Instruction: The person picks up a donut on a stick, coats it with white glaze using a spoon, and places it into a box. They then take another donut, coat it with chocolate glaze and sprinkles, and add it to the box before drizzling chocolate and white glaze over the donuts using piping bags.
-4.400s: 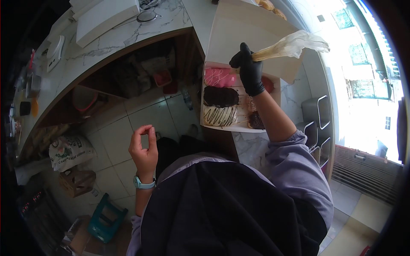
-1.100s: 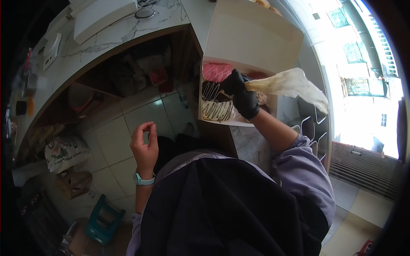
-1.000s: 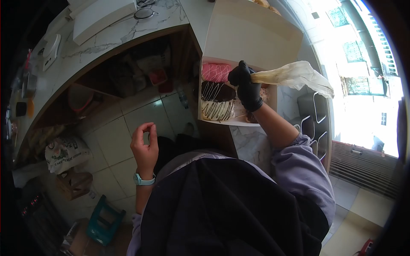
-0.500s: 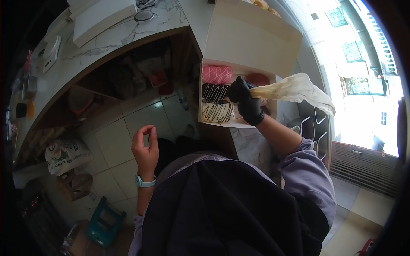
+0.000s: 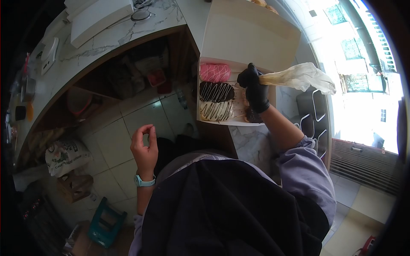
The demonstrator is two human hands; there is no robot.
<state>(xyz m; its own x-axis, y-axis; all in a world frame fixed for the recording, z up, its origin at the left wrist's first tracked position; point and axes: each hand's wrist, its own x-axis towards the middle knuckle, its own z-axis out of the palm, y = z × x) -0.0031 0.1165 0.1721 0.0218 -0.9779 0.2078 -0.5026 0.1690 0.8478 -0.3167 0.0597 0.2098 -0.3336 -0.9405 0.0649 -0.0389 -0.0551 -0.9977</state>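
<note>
Plainly, the piping bag [image 5: 299, 77] is clenched in the right hand [image 5: 255, 87]; over-squeezed, icing could be blotched at the box's [image 5: 247, 38] right edge; the left hand [image 5: 144, 147] is pinched empty.

Spotted a printed sack [image 5: 64, 153] and teal stool [image 5: 106, 219] on the tiled floor [image 5: 115, 136]; noted a white box [image 5: 100, 19] and strainer [image 5: 140, 15] on the marble counter [image 5: 98, 45].

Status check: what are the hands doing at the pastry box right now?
Right hand, black-gloved, gripping clear plastic piping bag above open white cardboard box of glazed pastries. Left hand bare, pinched, empty, held mid-air. Nothing blocking the box.
</note>
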